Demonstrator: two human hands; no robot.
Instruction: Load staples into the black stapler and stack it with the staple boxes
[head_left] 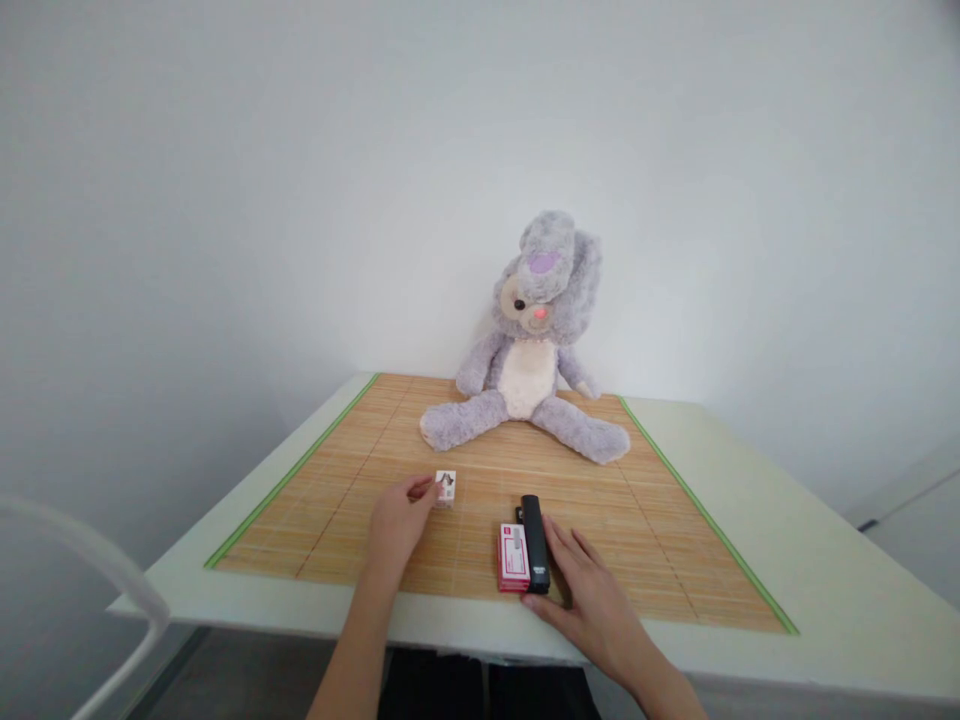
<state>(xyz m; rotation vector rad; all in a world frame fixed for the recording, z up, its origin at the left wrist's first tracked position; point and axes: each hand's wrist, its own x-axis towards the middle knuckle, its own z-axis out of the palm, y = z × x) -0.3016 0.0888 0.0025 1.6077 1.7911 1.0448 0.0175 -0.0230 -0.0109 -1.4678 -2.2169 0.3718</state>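
My left hand (403,513) has its thumb and fingers closed at the left side of a small white box (447,484) with a dark picture on it, on the bamboo mat. My right hand (592,600) lies with fingers spread along the right side of a black stapler (535,540), its thumb by the stapler's near end. The stapler lies lengthwise, pointing away from me. Against its left side sits a pink and white box (513,558). A small black part (519,514) shows just behind that box; its kind is unclear.
A purple-grey plush rabbit (529,375) sits at the back of the bamboo mat (337,520) against the white wall. The mat has green edges and covers the middle of a white table (750,500). A white curved bar (112,570) stands at the lower left.
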